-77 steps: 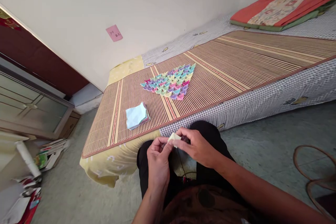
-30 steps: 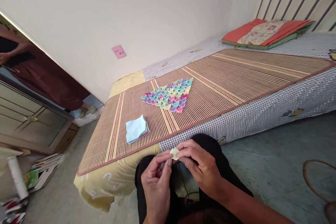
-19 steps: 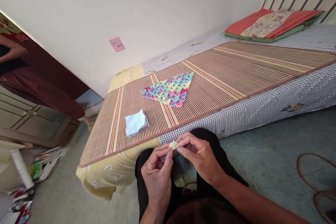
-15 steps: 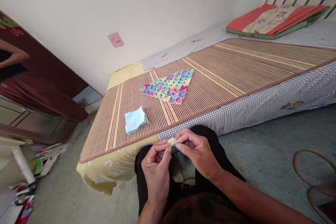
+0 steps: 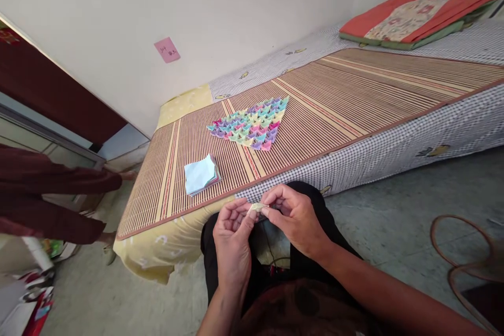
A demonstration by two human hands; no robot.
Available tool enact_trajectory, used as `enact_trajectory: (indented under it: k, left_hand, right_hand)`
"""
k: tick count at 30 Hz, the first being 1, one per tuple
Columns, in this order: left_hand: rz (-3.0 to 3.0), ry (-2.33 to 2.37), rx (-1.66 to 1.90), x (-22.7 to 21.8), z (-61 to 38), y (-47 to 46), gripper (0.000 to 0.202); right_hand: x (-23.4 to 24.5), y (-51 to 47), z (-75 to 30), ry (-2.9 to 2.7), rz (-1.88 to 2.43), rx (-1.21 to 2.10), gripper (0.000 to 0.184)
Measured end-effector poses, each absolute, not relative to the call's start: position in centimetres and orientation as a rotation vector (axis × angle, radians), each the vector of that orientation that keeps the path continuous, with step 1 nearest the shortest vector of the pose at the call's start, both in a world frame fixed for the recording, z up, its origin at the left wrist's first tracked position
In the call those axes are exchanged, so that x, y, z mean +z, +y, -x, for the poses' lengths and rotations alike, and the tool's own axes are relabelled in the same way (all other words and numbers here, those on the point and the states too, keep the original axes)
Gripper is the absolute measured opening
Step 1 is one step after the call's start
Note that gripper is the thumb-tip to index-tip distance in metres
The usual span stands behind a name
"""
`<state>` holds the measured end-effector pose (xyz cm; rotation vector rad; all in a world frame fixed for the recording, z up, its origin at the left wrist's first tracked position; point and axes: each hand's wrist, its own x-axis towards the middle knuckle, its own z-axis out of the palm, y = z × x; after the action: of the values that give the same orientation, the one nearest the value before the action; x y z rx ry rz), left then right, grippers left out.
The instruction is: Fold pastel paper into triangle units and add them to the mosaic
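A small piece of folded pale yellow paper [image 5: 257,207] is pinched between both hands above my lap. My left hand [image 5: 235,231] grips its left end with thumb and fingers. On its right end, my right hand [image 5: 293,218] holds it between thumb and forefinger. The paper's exact shape is partly hidden by the fingertips. On the bed mat beyond lie many small folded paper pieces [image 5: 252,125] in pastel colours, set in close rows as a triangle. Left of them sits a stack of square paper [image 5: 200,174] with a light blue sheet on top.
A striped mat [image 5: 315,105] covers the bed, with a folded orange and floral quilt [image 5: 413,21] at the far right. Another person's dark red trousers [image 5: 51,189] show at the left. A looped brown cable [image 5: 452,262] lies on the floor at right.
The fingers have shifted on the yellow paper, which now looks flatter and narrower. The person at the left has stepped nearer. The view has tilted slightly down.
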<state>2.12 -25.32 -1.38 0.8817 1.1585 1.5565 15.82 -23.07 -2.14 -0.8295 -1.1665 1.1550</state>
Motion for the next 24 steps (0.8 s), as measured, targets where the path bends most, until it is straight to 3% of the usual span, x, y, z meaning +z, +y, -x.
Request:
enact_trajectory:
  k: [7,24]
  left_hand:
    - [-1.111,1.225,1.408,-1.5,-1.2,-25.7,0.019]
    - [-1.285,1.285,1.311,-0.6,-1.5,-26.3,0.028]
  right_hand:
    - [-1.4,-22.9,-16.6,-1.264,0.856,1.264,0.01]
    - [-0.7,-23.4,-17.3,-1.512,0.865,1.263,0.024]
